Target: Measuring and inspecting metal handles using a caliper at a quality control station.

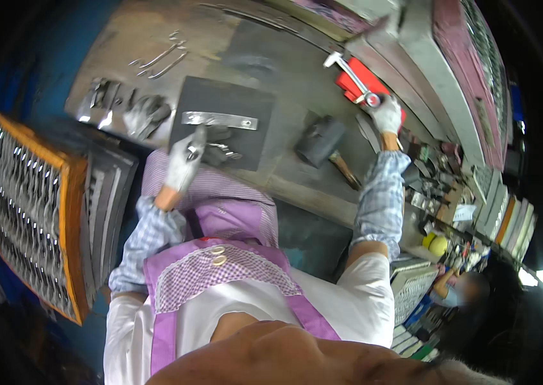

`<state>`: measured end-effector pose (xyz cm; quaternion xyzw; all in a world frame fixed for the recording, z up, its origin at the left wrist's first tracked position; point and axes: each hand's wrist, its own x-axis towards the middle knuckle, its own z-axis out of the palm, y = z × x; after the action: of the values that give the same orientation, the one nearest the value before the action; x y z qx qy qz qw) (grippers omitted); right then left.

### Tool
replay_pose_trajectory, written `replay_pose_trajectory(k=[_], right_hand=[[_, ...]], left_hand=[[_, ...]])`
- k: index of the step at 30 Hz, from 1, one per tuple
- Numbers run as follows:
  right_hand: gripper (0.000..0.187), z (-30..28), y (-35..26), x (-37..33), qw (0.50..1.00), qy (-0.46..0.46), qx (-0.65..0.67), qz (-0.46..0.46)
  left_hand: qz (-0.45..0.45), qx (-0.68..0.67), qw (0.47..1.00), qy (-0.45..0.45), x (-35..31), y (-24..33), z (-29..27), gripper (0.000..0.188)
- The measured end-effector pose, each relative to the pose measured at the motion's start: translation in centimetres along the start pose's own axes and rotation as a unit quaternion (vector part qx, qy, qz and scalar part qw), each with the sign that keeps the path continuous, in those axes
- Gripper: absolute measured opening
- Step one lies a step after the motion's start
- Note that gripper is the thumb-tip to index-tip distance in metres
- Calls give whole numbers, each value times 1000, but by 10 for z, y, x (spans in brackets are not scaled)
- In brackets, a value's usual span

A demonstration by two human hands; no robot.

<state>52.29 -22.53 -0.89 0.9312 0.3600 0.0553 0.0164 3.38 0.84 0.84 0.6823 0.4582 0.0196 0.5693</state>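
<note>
1. At the upper right of the frame, the caliper (356, 78) lies in the gloved right hand (387, 117), whose fingers are closed around its dial end; its jaws point toward the upper left, over a red case (366, 70).
2. Left of centre, a flat metal strip (233, 121) rests on a dark pad (193, 93) on the desk (300, 77), just above the gloved left hand (185, 162); I cannot tell whether that hand grips anything.
3. At the far left, an orange-framed tray (75, 224) stands tilted, holding rows of shiny metal pieces (24, 212).
4. The right arm reaches upward, well extended; the left forearm angles up, nearer the body.
</note>
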Motion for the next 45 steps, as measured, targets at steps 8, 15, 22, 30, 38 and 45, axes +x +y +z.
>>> replay_pose_trajectory(k=[8,15,22,30,38,45], right_hand=[[44,-123,-158,-127,922,13,373,-99],[53,-115,-233,-196,928,-31,340,-149],[51,-116,-239,-202,928,-38,332,-165],[47,-124,-246,-204,927,-22,332,-173],[43,-132,-250,-201,921,-16,338,-195],[43,-134,-246,-202,925,-57,332,-178]], left_hand=[[50,-588,743,-317,6,-14,18,59],[65,-519,813,-254,7,-19,19,38],[48,-509,811,-286,-1,-19,8,49],[40,-547,797,-253,-7,-15,15,41],[38,-513,820,-251,-5,-17,6,39],[17,-525,814,-246,-7,-11,7,40]])
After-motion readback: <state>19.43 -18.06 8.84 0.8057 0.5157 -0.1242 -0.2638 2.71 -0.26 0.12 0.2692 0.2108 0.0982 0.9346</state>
